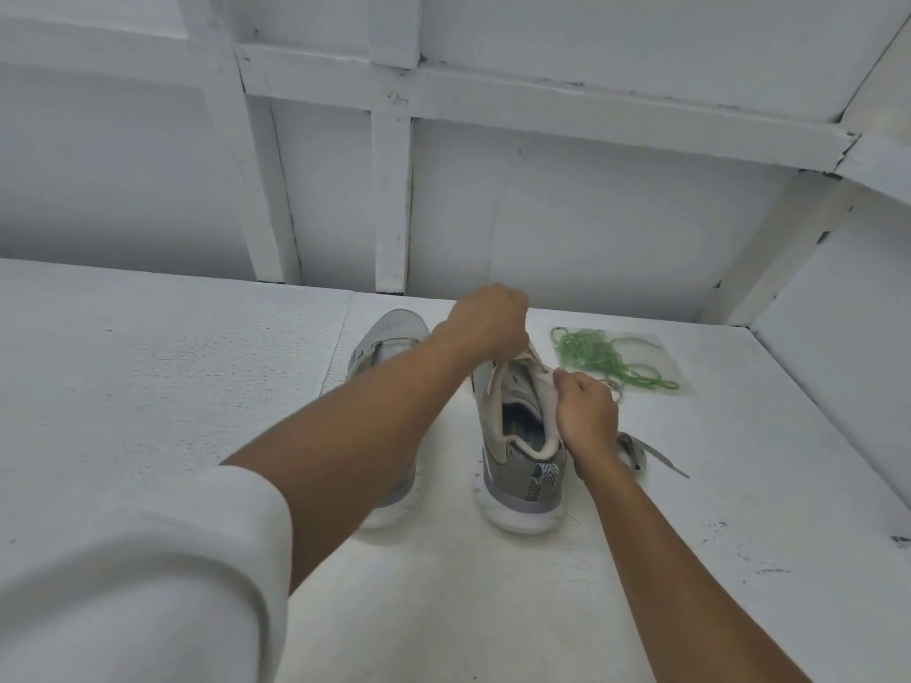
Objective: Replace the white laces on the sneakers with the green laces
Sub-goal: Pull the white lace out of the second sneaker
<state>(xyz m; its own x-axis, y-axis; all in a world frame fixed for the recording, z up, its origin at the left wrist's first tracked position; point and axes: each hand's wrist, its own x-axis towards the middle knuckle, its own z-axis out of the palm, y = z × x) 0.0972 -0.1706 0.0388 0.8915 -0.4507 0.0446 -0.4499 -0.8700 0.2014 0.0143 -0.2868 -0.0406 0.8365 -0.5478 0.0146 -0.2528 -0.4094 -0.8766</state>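
Two grey sneakers stand heel toward me on the white surface. My left arm crosses over the left sneaker (389, 332) and hides most of it. My left hand (488, 317) is curled over the front of the right sneaker (522, 465), where its lacing is hidden under the fingers. My right hand (586, 411) pinches the pale collar on that shoe's right side. A loose whitish lace (641, 451) lies on the surface just right of my right wrist. The green laces (606, 357) lie tangled on a clear plastic sheet, to the right of the shoes.
A white panelled wall with upright battens (392, 199) rises just behind the shoes. A white side wall (838, 337) closes the right. The white surface (172, 377) stretches to the left.
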